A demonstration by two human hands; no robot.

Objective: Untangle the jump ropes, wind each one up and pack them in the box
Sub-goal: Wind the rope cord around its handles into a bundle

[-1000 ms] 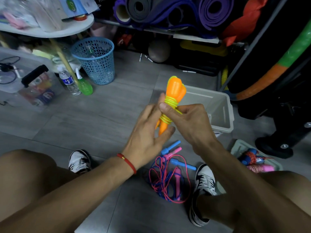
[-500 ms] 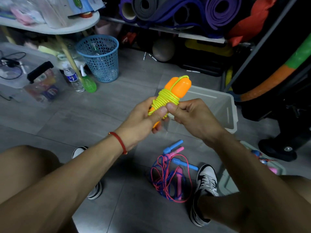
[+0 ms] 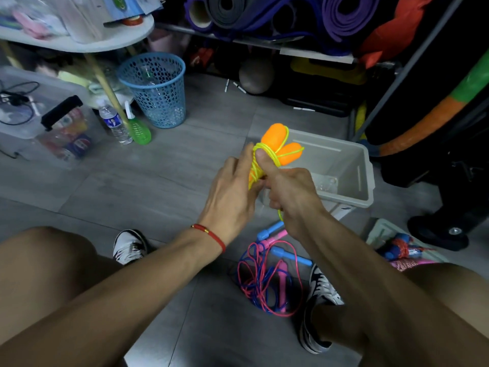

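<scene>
Looked like a cramped storage corner for home exercise gear, floored in grey tiles (image 3: 217,165). Held rolled yoga mats (image 3: 341,14) on a metal rack (image 3: 264,45), a ball (image 3: 256,76) beneath them, and a padded hoop (image 3: 436,115) in green and orange at the right. Also kept a blue mesh wastebasket (image 3: 156,88), a clear lidded tub (image 3: 39,115) and a cluttered white table (image 3: 79,41) at the left.

Both hands (image 3: 264,189) gripping orange-handled jump rope (image 3: 280,144), grey box (image 3: 365,178) behind, tangled ropes (image 3: 270,276) on floor
</scene>
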